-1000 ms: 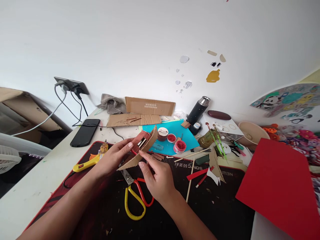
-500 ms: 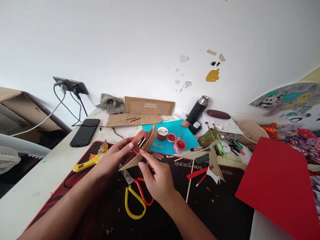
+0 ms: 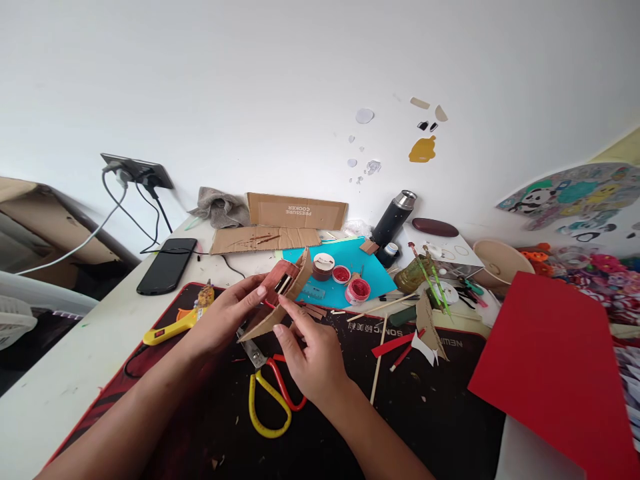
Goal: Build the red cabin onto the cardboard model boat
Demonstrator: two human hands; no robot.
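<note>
My left hand [image 3: 231, 310] grips a small cardboard model [image 3: 299, 277] above the black mat. The model has a curved bare cardboard edge, a reddish-brown painted part and a dark opening with a pale strip. My right hand [image 3: 315, 353] is closed at its near side: the index fingertip presses on it, the thumb is by the lower cardboard edge and the other fingers curl in. Scissors [image 3: 270, 403] with one yellow and one red handle lie on the mat under the hands, their blades partly hidden by the model.
A yellow glue gun [image 3: 173, 328] and a phone [image 3: 167, 267] lie at left. Behind are paint pots [image 3: 358, 291] on blue paper [image 3: 335, 250], a black flask [image 3: 395, 217] and cardboard pieces [image 3: 297, 211]. At right are thin sticks [image 3: 379, 373], paper scraps and a red sheet [image 3: 545, 373].
Both hands keep nearly the same hold on the cardboard model. The view has shifted very slightly, and the right hand has moved a touch to the left.
</note>
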